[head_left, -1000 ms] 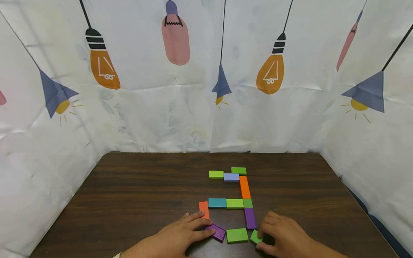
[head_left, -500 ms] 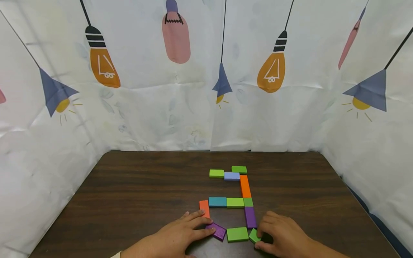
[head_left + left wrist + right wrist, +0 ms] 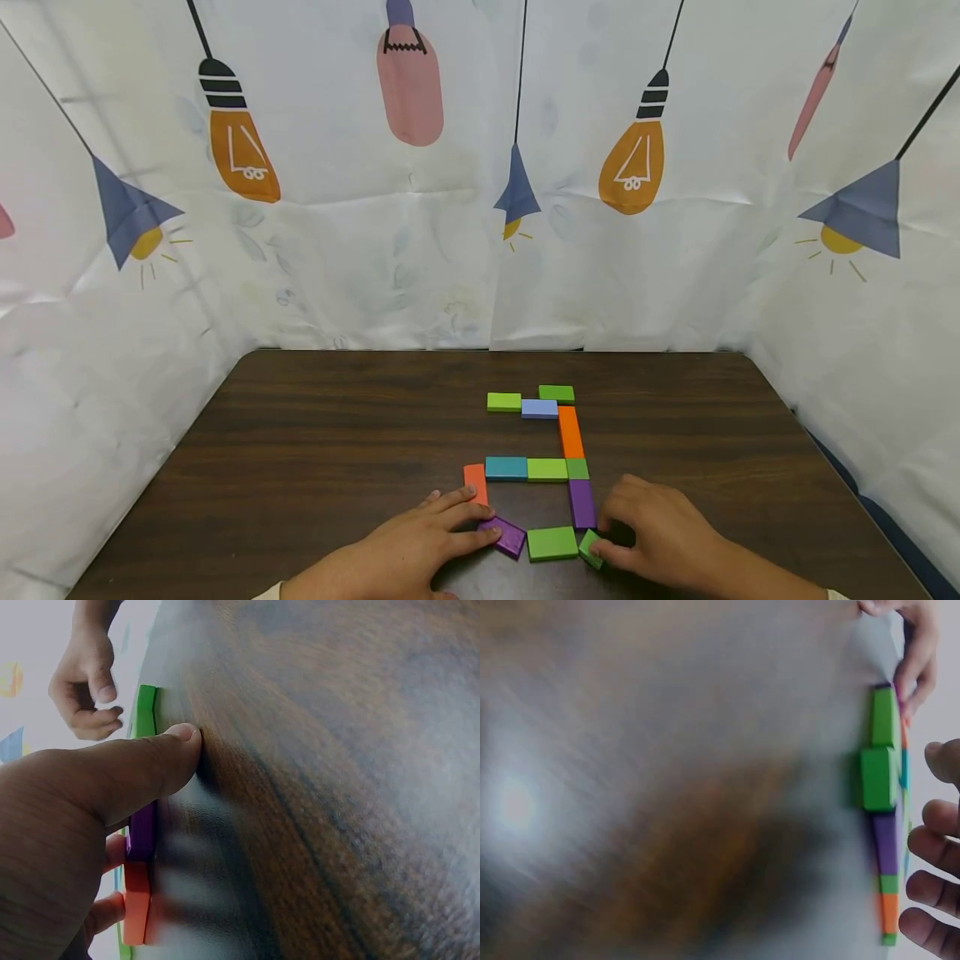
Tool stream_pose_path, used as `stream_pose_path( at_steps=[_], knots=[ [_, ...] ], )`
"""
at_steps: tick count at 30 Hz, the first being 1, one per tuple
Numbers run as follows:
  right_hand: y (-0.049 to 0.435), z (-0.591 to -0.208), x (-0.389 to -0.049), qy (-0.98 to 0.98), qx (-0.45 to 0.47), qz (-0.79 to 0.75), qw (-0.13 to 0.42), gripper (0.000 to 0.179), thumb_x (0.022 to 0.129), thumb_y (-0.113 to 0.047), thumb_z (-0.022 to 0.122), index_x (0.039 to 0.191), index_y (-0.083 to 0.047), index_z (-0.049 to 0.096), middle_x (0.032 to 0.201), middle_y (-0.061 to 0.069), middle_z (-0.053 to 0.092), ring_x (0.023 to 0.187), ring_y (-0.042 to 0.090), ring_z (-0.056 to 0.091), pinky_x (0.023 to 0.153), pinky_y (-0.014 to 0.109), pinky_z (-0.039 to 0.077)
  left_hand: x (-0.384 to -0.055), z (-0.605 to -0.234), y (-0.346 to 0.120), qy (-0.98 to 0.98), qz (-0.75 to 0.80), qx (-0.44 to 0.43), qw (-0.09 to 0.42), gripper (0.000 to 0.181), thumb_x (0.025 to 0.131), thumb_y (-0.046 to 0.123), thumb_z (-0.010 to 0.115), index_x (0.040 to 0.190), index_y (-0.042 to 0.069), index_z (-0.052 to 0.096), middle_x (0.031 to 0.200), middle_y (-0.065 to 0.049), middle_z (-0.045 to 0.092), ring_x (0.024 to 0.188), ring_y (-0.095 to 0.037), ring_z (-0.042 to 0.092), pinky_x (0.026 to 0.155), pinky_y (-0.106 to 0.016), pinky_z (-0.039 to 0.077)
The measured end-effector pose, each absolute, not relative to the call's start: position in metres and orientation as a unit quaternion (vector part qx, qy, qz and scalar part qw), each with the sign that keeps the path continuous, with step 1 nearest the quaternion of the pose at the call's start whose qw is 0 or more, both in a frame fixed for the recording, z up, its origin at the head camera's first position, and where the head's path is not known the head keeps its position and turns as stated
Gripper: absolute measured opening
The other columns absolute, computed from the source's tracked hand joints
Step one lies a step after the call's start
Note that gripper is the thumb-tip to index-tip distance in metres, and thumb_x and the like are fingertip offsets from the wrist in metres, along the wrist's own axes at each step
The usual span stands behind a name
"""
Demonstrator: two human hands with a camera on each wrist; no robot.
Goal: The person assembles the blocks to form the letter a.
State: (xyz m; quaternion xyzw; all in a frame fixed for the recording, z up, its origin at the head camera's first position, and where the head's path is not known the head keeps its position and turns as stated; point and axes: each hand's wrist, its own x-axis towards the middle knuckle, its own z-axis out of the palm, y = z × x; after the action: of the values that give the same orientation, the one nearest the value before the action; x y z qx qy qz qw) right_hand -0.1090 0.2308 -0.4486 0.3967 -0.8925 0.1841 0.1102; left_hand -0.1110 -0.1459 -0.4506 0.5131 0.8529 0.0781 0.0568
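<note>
Colourful flat blocks form a stepped outline on a dark wooden table [image 3: 315,450]. My left hand [image 3: 423,542] lies with extended fingers on the purple block [image 3: 512,537] and the orange-red block [image 3: 476,483] at the left of the outline. In the left wrist view its thumb [image 3: 176,750] touches down beside the row. My right hand [image 3: 660,533] is just right of the small green block [image 3: 590,550], which sits turned at an angle. In the right wrist view a gap shows between its relaxed fingers [image 3: 934,889] and that block. The larger green block [image 3: 552,544] lies between the purple and small green blocks.
Behind the hands, a teal block [image 3: 506,468], a lime block [image 3: 547,470] and a second purple block [image 3: 582,503] continue the outline. An orange block [image 3: 571,432] leads to a pale blue block [image 3: 539,408] farther back. A lamp-patterned white cloth [image 3: 450,267] surrounds the table.
The small green block has slid slightly left towards the larger green block. My right hand's fingers have come away from it. My left hand has stayed in place.
</note>
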Motion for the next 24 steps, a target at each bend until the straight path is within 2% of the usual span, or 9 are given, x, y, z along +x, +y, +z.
stream_pose_path(
  at_steps=[6, 10, 15, 19, 24],
  knots=[
    [0.231, -0.437, -0.133, -0.907, 0.366, 0.158, 0.133, 0.019, 0.089, -0.049, 0.078, 0.086, -0.034, 0.065, 0.087, -0.024, 0.055, 0.081, 0.000, 0.052, 0.056, 0.020, 0.046, -0.111, -0.451, -0.147, 0.853, 0.077, 0.513, 0.053, 0.081, 0.088, 0.054, 0.076, 0.158, 0.029, 0.042, 0.160, 0.003, 0.037, 0.148, -0.029, 0.033, 0.103, -0.058, 0.046],
    [0.233, -0.432, -0.153, -0.915, 0.346, 0.141, 0.151, 0.017, 0.087, -0.041, 0.082, 0.090, -0.029, 0.070, 0.092, -0.018, 0.062, 0.086, 0.006, 0.059, 0.056, 0.023, 0.049, -0.111, -0.451, -0.147, 0.853, 0.077, 0.514, 0.054, 0.081, 0.088, 0.053, 0.076, 0.158, 0.029, 0.043, 0.160, 0.002, 0.037, 0.148, -0.030, 0.033, 0.103, -0.058, 0.046],
    [0.235, -0.429, -0.182, -0.927, 0.316, 0.125, 0.160, 0.018, 0.086, -0.035, 0.083, 0.096, -0.023, 0.073, 0.099, -0.007, 0.067, 0.091, 0.014, 0.062, 0.051, 0.022, 0.046, -0.111, -0.450, -0.146, 0.853, 0.075, 0.513, 0.053, 0.081, 0.088, 0.054, 0.077, 0.157, 0.028, 0.044, 0.160, 0.002, 0.038, 0.148, -0.030, 0.034, 0.102, -0.059, 0.047],
    [0.236, -0.430, -0.205, -0.936, 0.297, 0.113, 0.148, 0.022, 0.088, -0.034, 0.081, 0.103, -0.019, 0.074, 0.107, -0.001, 0.069, 0.098, 0.019, 0.064, 0.054, 0.026, 0.049, -0.110, -0.449, -0.146, 0.854, 0.076, 0.513, 0.052, 0.082, 0.087, 0.055, 0.076, 0.157, 0.029, 0.044, 0.160, 0.002, 0.038, 0.148, -0.030, 0.034, 0.102, -0.058, 0.046],
    [0.233, -0.433, -0.232, -0.945, 0.287, 0.114, 0.102, 0.025, 0.093, -0.030, 0.077, 0.113, -0.015, 0.074, 0.117, 0.004, 0.068, 0.108, 0.025, 0.063, 0.065, 0.035, 0.056, -0.110, -0.450, -0.146, 0.853, 0.080, 0.514, 0.049, 0.082, 0.087, 0.055, 0.077, 0.157, 0.028, 0.044, 0.160, 0.002, 0.038, 0.147, -0.030, 0.035, 0.103, -0.059, 0.046]
  ],
)
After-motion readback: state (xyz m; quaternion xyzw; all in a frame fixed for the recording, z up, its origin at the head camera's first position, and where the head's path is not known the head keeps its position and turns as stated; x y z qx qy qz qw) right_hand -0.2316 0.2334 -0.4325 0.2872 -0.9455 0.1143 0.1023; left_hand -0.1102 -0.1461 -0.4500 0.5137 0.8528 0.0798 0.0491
